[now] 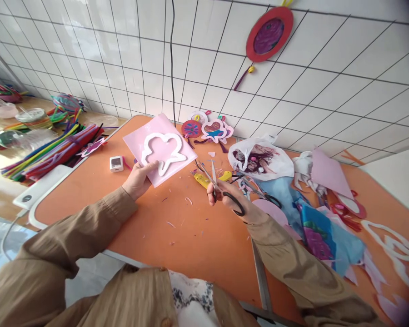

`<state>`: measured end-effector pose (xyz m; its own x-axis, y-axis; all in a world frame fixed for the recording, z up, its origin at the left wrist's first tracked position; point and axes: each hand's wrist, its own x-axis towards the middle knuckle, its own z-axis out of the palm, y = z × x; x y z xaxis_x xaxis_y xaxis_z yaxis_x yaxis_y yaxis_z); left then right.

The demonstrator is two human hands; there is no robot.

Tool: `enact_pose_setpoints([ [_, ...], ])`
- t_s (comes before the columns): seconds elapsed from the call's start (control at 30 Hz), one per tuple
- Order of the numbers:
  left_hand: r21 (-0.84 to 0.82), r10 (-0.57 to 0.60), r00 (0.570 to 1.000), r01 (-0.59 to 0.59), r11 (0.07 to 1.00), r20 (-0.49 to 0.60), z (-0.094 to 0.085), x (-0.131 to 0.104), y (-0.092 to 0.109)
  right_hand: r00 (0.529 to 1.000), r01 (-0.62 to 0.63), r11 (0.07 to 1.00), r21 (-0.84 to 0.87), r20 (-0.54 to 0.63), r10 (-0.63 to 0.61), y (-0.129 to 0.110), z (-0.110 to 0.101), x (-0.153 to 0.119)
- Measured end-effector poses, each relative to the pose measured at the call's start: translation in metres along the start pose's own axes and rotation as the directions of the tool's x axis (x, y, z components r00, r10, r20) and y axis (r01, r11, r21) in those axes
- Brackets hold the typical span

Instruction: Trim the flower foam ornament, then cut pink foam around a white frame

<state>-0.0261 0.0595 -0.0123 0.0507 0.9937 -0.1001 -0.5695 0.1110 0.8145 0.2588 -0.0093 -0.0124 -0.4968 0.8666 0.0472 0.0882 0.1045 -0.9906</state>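
Observation:
My left hand [138,179] grips the lower left edge of a pink sheet [164,126], with the thumb on top. On that sheet lies a white shaped outline frame [179,156], scalloped and with a pointed tail. My right hand [225,196] holds scissors [237,205] with black handles, fingers through the loops and blades pointing up and away. The blades look slightly parted and are apart from the sheet. Just behind the right hand lies a yellow tool [202,180], partly hidden by the hand and scissors.
Finished paper ornaments [214,130] stand by the tiled wall. A white plastic bag [282,164], blue fabric [277,195] and pink scraps crowd the right side. Bundled pipe cleaners [59,154] lie at left, near a small white box [116,164]. A round red pendant [270,34] hangs above.

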Motion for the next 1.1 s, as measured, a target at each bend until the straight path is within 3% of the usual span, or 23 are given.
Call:
enact_pose_setpoints([
  [0.3, -0.029, -0.092, 0.995, 0.093, 0.995, 0.026, 0.001, -0.006, -0.001, 0.995, -0.075, 0.997, 0.025, 0.071, 0.073, 0.018, 0.009, 0.003],
  [0.57, 0.005, -0.123, 0.990, 0.123, 0.992, 0.061, 0.001, -0.007, 0.001, 0.989, -0.093, 0.994, 0.056, 0.122, 0.086, 0.018, 0.010, 0.002],
  [0.8, 0.030, -0.165, 0.984, 0.163, 0.986, 0.066, 0.004, -0.012, -0.005, 0.993, -0.071, 0.987, 0.141, 0.099, 0.057, 0.017, 0.010, 0.000],
  [1.1, 0.044, -0.168, 0.985, 0.167, 0.985, 0.024, 0.006, -0.015, -0.004, 0.992, -0.082, 0.989, 0.125, 0.105, 0.069, 0.017, 0.010, 0.001],
])
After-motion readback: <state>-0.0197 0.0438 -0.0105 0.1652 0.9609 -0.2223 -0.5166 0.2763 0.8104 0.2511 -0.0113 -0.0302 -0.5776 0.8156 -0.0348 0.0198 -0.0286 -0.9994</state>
